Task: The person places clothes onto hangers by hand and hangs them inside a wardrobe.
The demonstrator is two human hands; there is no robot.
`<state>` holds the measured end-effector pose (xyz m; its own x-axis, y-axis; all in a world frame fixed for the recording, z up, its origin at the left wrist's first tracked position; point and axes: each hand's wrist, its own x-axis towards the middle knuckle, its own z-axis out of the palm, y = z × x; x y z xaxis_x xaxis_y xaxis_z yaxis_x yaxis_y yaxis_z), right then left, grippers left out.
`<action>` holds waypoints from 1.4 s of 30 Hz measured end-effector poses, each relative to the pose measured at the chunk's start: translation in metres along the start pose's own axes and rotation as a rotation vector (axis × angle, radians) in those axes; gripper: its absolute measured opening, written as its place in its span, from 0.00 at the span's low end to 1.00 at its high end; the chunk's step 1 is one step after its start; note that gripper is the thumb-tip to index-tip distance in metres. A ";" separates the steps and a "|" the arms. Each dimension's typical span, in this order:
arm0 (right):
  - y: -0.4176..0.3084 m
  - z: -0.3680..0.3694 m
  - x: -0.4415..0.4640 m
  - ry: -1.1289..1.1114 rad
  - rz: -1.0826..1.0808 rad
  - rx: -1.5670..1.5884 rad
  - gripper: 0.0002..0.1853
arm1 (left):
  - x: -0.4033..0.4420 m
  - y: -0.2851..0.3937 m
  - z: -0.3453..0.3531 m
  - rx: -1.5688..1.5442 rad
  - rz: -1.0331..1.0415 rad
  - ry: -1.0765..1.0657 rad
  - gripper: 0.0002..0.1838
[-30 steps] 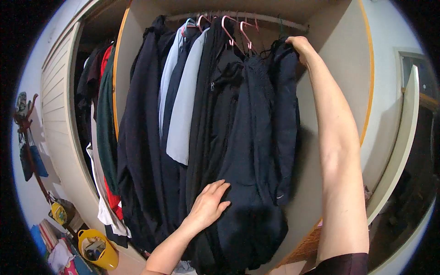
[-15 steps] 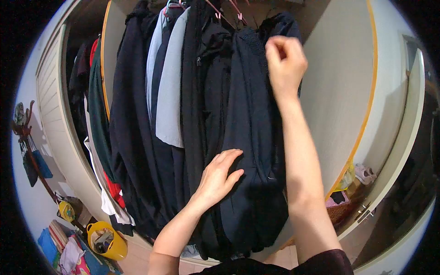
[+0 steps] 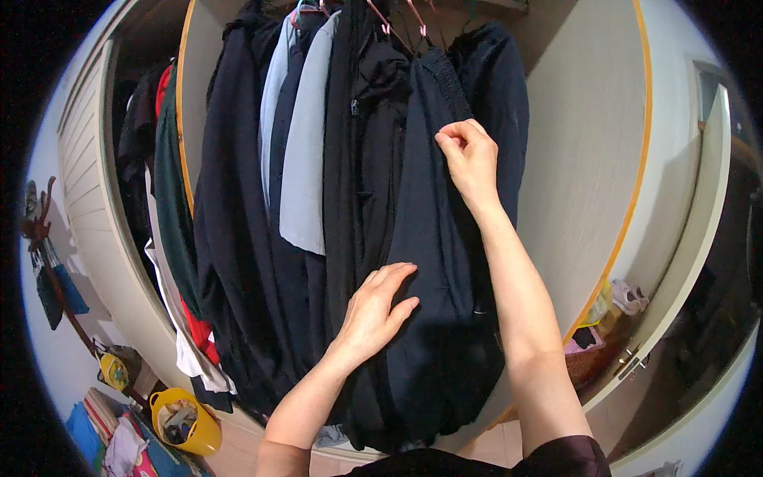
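Dark navy trousers [image 3: 429, 183] with a gathered waistband hang from a pink hanger [image 3: 418, 17] at the right of the row. My right hand [image 3: 469, 155] is at their right edge below the waistband, thumb and fingers pinched together; whether cloth is between them is too small to tell. Lower down, my left hand [image 3: 377, 306] rests against the dark cloth with its fingers stretched out and the thumb apart. Another dark garment [image 3: 502, 103] hangs behind, to the right. Black clothing [image 3: 377, 135] and a pale blue-grey garment [image 3: 306, 159] hang to the left.
The wardrobe's side panel [image 3: 588, 159] stands at the right, beside an open door [image 3: 699, 230]. More clothes [image 3: 173, 183] hang in the left compartment. A yellow basket [image 3: 203, 436] holds items at lower left, near a coat stand [image 3: 67, 306] with bags.
My right hand has come down from the top of the rightmost garment to the trousers' edge. The view has shifted, and my left hand appears slightly higher, still against the cloth.
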<state>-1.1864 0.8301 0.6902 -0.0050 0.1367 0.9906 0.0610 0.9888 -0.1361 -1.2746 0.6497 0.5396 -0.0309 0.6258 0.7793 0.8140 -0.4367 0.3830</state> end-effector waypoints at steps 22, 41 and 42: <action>-0.161 -0.292 -0.335 -0.749 0.850 -0.475 0.05 | 0.059 0.012 0.045 -0.343 0.240 0.199 0.11; -0.250 -0.417 -0.392 -0.518 0.936 -0.690 0.04 | 0.180 0.002 0.005 -0.228 0.020 0.573 0.23; -0.251 -0.419 -0.392 -0.516 0.932 -0.692 0.04 | 0.180 0.001 0.004 -0.230 0.022 0.576 0.23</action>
<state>-0.7818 0.5036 0.3414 -0.0569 0.9224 0.3821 0.7566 0.2895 -0.5863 -1.2770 0.7650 0.6785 -0.3755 0.1936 0.9064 0.6741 -0.6141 0.4105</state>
